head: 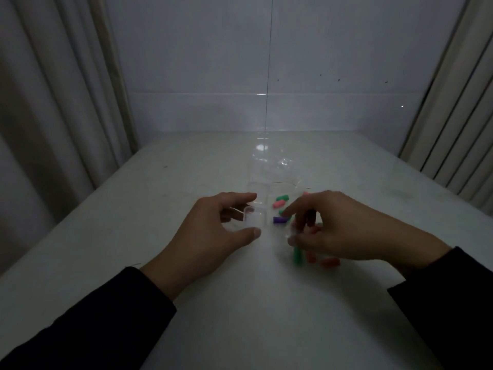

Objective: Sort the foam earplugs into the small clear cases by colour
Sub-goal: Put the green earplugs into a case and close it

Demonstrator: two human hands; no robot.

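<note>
The foam earplugs lie in a loose scatter on the white table [160,263], just right of centre and close to the near edge. A purple earplug [279,219] lies in the middle of the group, with a pink earplug [279,203] and a green earplug [282,197] just beyond it on the far side. Nearer, a second green earplug [297,255] sits under the right hand's thumb, and two orange-red earplugs [330,261] lie just right of it.

The small clear cases [256,206] stand immediately left of the scatter; they are faint in the dim light, and how many there are cannot be told. A larger clear container [286,186] seems to stand just behind the earplugs.

The left hand [213,231] cups round the nearest case, index finger at its far side and thumb at its near side, fingers curled about it. The right hand [333,228] hangs over the earplugs with its index fingertip touching the purple one; its other fingers curl downward, blurred, and whether they pinch an earplug cannot be told.

Both forearms wear dark sleeves [88,324]. A pale wall [320,62] rises behind the table, with curtains [53,102] at either side.
</note>
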